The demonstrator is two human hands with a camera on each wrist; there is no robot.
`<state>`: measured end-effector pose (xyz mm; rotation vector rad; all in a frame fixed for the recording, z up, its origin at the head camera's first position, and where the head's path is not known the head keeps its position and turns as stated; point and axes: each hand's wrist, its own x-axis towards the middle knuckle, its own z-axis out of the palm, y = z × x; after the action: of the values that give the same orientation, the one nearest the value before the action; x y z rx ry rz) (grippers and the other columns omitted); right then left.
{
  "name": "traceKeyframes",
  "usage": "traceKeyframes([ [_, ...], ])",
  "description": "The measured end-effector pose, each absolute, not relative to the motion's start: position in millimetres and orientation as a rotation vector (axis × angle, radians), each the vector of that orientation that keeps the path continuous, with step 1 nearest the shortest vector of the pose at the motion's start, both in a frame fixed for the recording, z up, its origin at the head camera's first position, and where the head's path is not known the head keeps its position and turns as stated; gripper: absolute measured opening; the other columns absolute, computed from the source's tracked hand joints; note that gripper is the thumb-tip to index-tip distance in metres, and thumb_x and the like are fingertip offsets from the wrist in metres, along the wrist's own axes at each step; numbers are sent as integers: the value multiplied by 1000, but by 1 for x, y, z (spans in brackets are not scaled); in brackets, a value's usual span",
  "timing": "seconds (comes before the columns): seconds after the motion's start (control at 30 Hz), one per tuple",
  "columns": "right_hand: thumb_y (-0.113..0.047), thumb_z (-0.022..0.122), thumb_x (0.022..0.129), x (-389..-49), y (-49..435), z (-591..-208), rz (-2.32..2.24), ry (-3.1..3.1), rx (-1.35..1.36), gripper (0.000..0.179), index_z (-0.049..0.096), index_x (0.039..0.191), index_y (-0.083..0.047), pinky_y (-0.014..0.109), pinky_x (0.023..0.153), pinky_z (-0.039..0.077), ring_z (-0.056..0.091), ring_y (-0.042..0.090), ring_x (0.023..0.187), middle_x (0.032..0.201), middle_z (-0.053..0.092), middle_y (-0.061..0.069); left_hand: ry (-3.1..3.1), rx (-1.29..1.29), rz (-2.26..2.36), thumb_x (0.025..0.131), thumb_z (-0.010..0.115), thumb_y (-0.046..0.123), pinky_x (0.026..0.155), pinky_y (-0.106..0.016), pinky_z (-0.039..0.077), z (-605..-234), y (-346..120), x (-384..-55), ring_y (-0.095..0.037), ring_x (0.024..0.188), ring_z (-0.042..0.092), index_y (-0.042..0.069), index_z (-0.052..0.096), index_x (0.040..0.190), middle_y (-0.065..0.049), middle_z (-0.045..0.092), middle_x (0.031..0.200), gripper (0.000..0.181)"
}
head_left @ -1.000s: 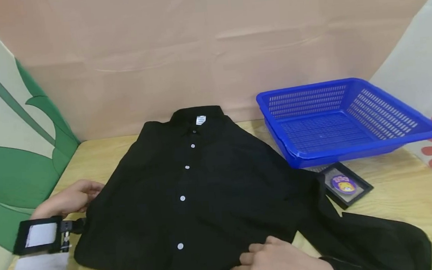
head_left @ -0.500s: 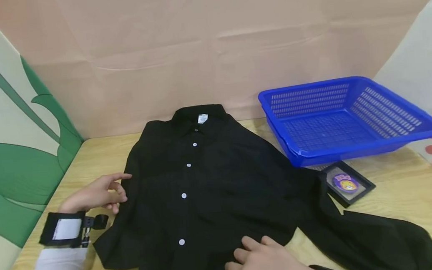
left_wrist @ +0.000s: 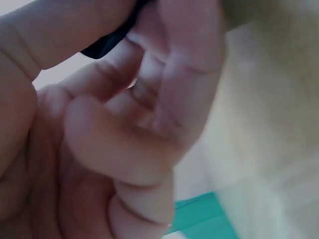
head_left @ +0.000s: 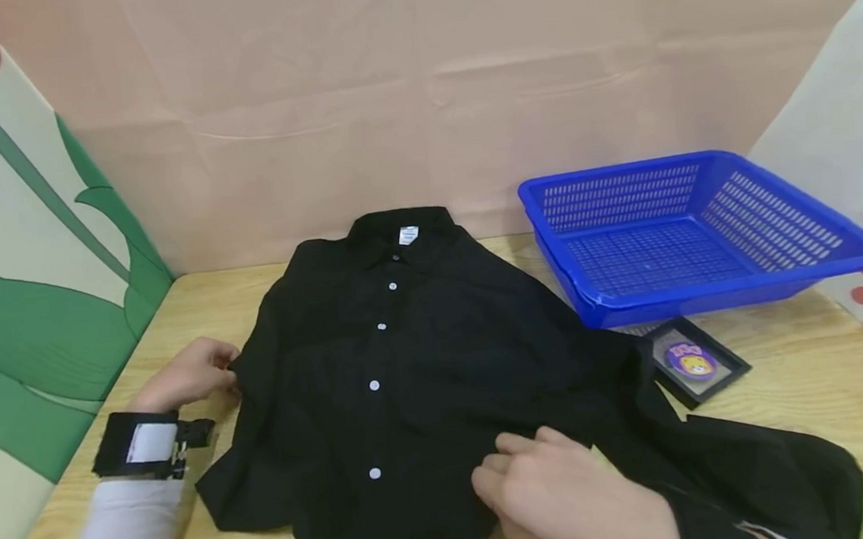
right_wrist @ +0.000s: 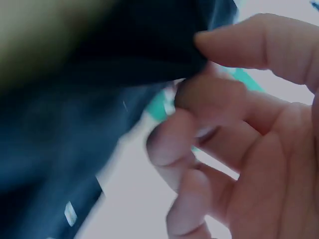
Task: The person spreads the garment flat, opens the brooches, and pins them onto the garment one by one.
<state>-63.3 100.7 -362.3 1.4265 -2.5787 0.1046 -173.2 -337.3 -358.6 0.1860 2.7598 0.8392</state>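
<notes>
A black button-up shirt [head_left: 438, 361] lies front up on the wooden table, collar toward the back wall. Its sleeve on the right spreads out to the side, while the left side is tucked in at the edge. My left hand [head_left: 192, 374] pinches the shirt's left edge; in the left wrist view a bit of dark cloth [left_wrist: 107, 46] shows between thumb and curled fingers. At the lower right side of the shirt, my right hand [head_left: 560, 494] pinches a fold of the cloth [right_wrist: 184, 55] between thumb and index finger, the other fingers curled loosely below.
A blue perforated plastic basket [head_left: 674, 294] stands at the back right. Beside its front corner lies a small black-framed case [head_left: 697, 364] with a purple and yellow round picture. A beige sheet [head_left: 419, 95] hangs behind the table, with flower-patterned panels [head_left: 37, 330] at the sides.
My left hand has come inward from the shirt's lower left, let go, then pinched its edge higher up. The shirt's left side has folded in. My right hand has shifted slightly and now pinches cloth.
</notes>
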Motion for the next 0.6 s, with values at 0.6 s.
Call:
traceKeyframes([
  [0.6,-8,72,85,-98,183,-309,489,-2702,1311,31,55,87,-34,14,54,34,36,-7,69,76,40,-22,3562,-92,921,92,55,4,59,-16,36,-311,-338,-135,8,72,49,-2,62,110,-25,68,101,20],
])
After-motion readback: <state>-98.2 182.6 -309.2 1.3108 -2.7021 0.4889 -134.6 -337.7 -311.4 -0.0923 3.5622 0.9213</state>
